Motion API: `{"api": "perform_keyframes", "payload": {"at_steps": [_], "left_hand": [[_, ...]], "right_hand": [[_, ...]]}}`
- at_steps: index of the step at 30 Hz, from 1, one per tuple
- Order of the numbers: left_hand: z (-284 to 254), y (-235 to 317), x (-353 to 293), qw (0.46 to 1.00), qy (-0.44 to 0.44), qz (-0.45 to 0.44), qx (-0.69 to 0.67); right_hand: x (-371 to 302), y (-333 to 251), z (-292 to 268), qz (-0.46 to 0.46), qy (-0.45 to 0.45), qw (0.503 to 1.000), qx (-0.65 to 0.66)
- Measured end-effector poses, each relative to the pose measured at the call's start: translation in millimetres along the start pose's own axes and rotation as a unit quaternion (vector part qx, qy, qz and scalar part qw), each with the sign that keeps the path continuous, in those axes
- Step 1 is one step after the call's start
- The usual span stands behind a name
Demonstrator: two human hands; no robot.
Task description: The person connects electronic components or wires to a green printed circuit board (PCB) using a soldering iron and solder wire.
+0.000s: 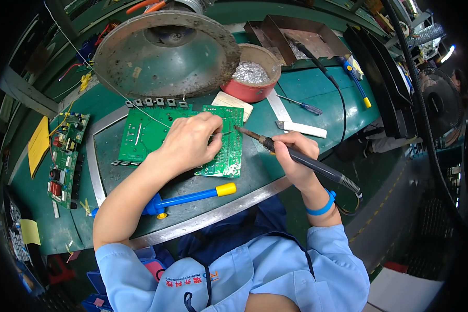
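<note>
My left hand (191, 136) is closed over a green circuit board (229, 156), pinching a thin solder wire (140, 109) that comes down from the upper left. The wire's short end sticks out past the fingers toward the iron's tip. In my right hand (297, 152) is a soldering iron (317, 165) with a black handle. Its tip meets the board near the upper right edge, close to the wire's end. Left of this board lies a wider green board (148, 138), solder side up, with black tabbed components along its edges; my left hand and wrist hide part of it.
A blue and yellow solder sucker (187, 198) lies near the front metal edge. A large hood (166, 57) overhangs the boards, beside a red bowl (249, 92) with foil. A screwdriver (309, 108) and white-handled knife (304, 129) lie right. A populated board (62, 177) lies left.
</note>
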State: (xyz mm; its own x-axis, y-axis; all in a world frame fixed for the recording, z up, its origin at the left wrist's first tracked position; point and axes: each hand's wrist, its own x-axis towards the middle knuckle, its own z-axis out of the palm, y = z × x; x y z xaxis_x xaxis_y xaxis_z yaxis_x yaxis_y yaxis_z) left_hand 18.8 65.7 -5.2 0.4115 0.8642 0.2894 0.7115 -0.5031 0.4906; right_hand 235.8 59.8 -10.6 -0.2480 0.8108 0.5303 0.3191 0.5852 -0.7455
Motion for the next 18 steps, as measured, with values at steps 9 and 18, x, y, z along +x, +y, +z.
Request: {"api": "perform_keyframes", "payload": {"at_steps": [9,18], "left_hand": [[-1,0,-1,1.000,-0.003,-0.005,0.002],[-1,1,-1,1.000,-0.003,-0.001,0.003]], "right_hand": [[19,8,-3,-0.030,0.102,0.994,-0.017],[22,16,-12,-0.030,0.161,0.987,-0.003]]}}
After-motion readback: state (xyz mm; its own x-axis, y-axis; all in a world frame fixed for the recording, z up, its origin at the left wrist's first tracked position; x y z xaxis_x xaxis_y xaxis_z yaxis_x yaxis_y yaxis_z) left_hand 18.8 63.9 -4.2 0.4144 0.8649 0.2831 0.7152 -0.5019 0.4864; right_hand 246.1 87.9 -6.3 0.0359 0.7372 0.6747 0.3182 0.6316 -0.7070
